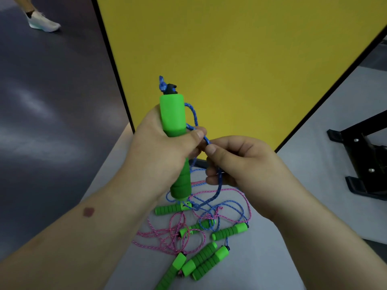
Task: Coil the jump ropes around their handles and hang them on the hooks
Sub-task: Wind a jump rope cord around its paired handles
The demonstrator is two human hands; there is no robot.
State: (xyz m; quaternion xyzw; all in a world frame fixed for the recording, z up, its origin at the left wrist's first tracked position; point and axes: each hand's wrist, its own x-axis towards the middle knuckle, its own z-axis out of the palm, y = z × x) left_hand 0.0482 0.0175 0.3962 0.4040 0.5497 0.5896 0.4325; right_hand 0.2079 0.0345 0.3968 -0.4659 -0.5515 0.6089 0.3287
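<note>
My left hand [163,147] grips a green jump-rope handle [172,114] upright, its black cap and a blue knot at the top. A blue rope [193,114] loops from the handle's right side down to my right hand [236,162], which pinches it just beside my left thumb. Below my right hand the rope hangs toward the table. On the table [293,206] below lie several more green handles [229,230] tangled with pink rope [159,237] and blue rope. No hooks are in view.
A yellow panel [240,59] with a black edge stands upright behind the table. A black metal stand [364,160] sits on the table at the right. Dark floor lies to the left, with a person's white shoe [43,21] at the top left.
</note>
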